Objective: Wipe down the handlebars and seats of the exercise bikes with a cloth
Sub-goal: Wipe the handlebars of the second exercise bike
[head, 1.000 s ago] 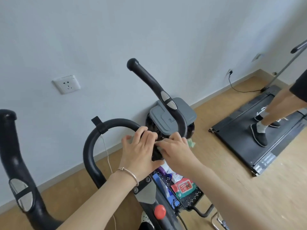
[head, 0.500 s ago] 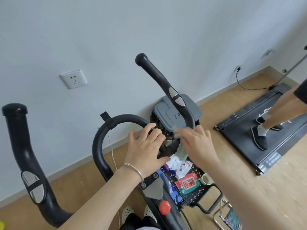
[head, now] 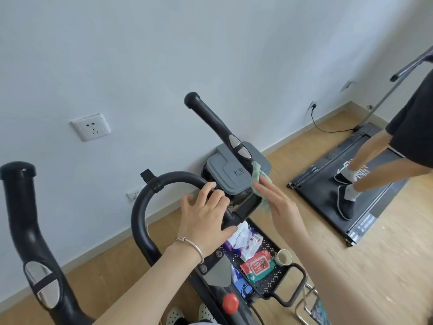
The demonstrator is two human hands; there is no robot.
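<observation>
Because our right hand point(head: 278, 202) only presses the green cloth point(head: 259, 184) with flat, straight fingers point(head: 264, 187), nothing really grips it. The cloth sits low on the right handlebar point(head: 220, 127), at about two o'clock from our left hand point(head: 206, 212), whose fingers curl over the loop bar point(head: 138, 212). If we slide up too fast, the cloth may slip off and drop into the tray point(head: 269, 242) at six o'clock, maybe knocking the little cup point(head: 284, 256).
</observation>
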